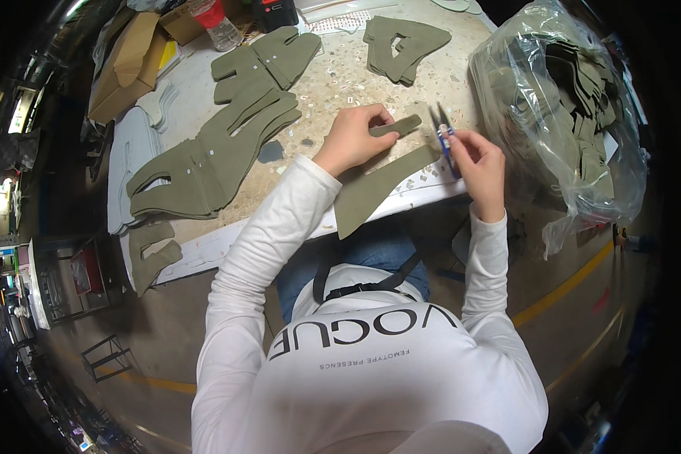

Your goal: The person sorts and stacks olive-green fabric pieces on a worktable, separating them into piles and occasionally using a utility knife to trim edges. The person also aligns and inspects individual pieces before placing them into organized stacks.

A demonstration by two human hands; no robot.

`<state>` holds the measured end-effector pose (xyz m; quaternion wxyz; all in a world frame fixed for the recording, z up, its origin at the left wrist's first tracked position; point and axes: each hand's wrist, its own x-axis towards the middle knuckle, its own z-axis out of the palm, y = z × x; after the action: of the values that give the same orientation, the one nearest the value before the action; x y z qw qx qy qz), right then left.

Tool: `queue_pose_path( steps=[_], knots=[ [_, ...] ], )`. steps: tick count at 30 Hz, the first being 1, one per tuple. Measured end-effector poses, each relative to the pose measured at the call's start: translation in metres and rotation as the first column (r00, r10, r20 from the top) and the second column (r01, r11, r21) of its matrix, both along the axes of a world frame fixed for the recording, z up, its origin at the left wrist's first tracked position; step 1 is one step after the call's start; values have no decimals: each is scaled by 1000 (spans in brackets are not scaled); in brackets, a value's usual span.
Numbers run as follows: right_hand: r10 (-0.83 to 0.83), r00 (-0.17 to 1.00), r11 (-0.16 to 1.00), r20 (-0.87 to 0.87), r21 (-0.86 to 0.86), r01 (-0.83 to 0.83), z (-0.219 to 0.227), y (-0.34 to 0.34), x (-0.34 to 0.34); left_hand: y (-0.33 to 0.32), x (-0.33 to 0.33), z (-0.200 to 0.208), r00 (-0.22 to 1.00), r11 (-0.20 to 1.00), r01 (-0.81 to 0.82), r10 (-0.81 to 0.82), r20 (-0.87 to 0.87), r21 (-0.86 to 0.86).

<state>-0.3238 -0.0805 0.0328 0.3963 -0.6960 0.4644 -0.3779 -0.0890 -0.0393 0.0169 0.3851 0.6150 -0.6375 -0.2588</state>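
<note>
My left hand is closed on an olive-green cut fabric piece. One narrow strip of it sticks out past my fingertips, and a wider part hangs over the table's front edge. My right hand grips small blue-handled thread snips, their two pointed blades upward and slightly apart. The snips are just right of the fabric's narrow end. Whether they touch the cloth, I cannot tell. Part of the fabric is hidden under my left hand.
Stacks of olive pieces lie on the table at left, far left and far middle. On the right sits a clear plastic bag full of similar pieces. Small scraps litter the tabletop. A cardboard box and a red-labelled bottle stand at the back left.
</note>
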Motion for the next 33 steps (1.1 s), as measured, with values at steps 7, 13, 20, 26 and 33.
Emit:
queue_pose_path(
  steps=[7, 13, 20, 26, 33],
  knots=[
    [170, 950, 919, 261, 305, -248, -17, 20, 23, -5, 1, -3, 824, 974, 147, -24, -566, 173],
    [119, 986, 962, 117, 232, -144, -26, 16, 30, -7, 3, -3, 790, 964, 144, 25, -613, 225],
    [121, 980, 944, 155, 288, -162, -18, 19, 30, -6, 3, -4, 780, 967, 130, 38, -624, 221],
    [133, 976, 931, 173, 316, -183, -9, 27, 35, -6, 4, -4, 813, 974, 124, 9, -583, 188],
    [102, 985, 947, 140, 289, -140, -13, 27, 41, -3, 5, -2, 846, 967, 152, -19, -533, 206]
  ],
)
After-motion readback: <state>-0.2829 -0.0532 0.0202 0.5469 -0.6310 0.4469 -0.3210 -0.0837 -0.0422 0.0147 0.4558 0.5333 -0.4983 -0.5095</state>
